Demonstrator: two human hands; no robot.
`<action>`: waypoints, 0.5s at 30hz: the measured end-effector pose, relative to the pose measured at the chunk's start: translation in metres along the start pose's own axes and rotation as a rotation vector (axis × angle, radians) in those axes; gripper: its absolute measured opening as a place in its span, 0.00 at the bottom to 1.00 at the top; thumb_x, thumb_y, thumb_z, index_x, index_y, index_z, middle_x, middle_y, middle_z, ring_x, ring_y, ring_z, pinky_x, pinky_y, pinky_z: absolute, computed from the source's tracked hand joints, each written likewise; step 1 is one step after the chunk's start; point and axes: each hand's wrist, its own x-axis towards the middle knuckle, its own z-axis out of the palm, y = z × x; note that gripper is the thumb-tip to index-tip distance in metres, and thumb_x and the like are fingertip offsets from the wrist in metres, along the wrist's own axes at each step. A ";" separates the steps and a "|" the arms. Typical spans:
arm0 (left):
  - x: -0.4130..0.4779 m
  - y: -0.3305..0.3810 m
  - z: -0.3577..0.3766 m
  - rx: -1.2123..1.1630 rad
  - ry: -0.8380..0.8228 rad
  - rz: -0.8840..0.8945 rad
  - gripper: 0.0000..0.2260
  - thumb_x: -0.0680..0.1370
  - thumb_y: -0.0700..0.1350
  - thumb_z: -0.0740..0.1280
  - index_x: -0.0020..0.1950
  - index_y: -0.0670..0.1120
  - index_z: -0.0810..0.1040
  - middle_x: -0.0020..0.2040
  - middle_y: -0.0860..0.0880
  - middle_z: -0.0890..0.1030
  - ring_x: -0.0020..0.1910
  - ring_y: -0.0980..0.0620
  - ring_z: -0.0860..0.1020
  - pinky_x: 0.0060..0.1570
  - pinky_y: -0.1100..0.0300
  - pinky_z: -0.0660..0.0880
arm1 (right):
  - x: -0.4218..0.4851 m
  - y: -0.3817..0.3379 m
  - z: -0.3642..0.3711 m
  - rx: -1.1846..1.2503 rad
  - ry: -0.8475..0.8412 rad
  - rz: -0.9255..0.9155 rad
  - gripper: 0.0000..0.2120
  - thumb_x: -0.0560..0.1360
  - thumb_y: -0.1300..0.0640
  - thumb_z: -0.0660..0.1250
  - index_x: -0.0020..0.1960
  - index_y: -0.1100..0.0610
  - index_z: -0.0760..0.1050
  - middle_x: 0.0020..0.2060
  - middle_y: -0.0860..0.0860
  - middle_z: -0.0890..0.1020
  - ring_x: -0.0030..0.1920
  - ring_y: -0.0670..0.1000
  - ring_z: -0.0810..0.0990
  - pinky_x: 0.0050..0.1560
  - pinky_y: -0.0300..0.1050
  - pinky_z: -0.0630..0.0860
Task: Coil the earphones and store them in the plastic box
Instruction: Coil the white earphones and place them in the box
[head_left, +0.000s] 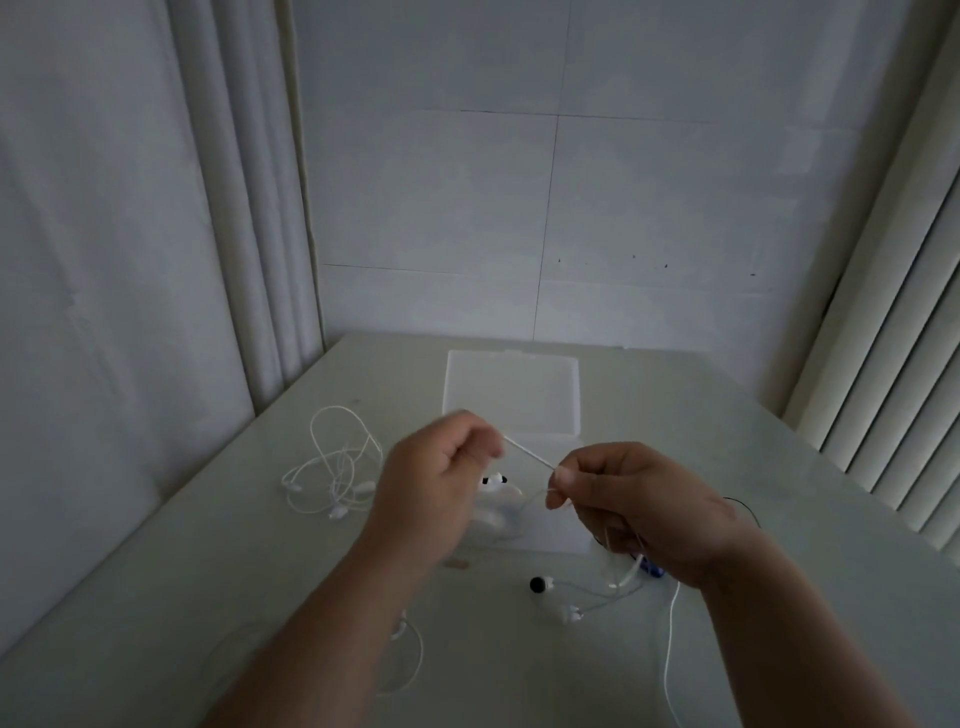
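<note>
A white earphone cable (527, 456) is stretched taut between my two hands, above the table. My left hand (434, 480) pinches its upper end, and my right hand (631, 512) pinches the lower end between thumb and forefinger. More of that cable hangs under my right hand toward a black-tipped earbud (538, 584) and a white earbud (569, 617) on the table. The clear plastic box (511, 397) lies open behind my hands, its lid flat toward the wall. A white earbud with a black tip (492, 479) shows in the box's near half, partly hidden by my left hand.
A second tangled white earphone set (335, 470) lies on the white table (208, 561) to the left. A thin black cable (743, 506) and a small blue object (652, 569) peek out beside my right wrist. Curtains hang left; blinds stand right.
</note>
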 end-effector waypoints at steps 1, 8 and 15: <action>0.002 0.000 -0.003 0.014 0.128 -0.013 0.09 0.77 0.47 0.63 0.37 0.51 0.77 0.28 0.54 0.75 0.29 0.63 0.72 0.31 0.72 0.66 | -0.002 -0.001 -0.002 -0.011 0.002 0.011 0.11 0.76 0.58 0.65 0.38 0.59 0.81 0.21 0.48 0.64 0.23 0.46 0.59 0.23 0.37 0.57; 0.017 -0.018 -0.038 0.101 0.735 -0.362 0.11 0.80 0.45 0.59 0.43 0.48 0.78 0.40 0.49 0.79 0.42 0.46 0.76 0.39 0.57 0.65 | -0.006 -0.005 -0.016 -0.059 0.144 0.052 0.11 0.74 0.54 0.68 0.36 0.57 0.82 0.21 0.49 0.67 0.21 0.47 0.61 0.23 0.38 0.59; 0.012 -0.015 -0.025 0.376 0.462 0.010 0.11 0.73 0.46 0.65 0.53 0.45 0.79 0.50 0.46 0.81 0.51 0.44 0.78 0.53 0.52 0.73 | -0.003 -0.001 -0.009 -0.045 0.125 0.037 0.13 0.78 0.57 0.64 0.38 0.58 0.82 0.23 0.48 0.64 0.25 0.47 0.58 0.25 0.39 0.56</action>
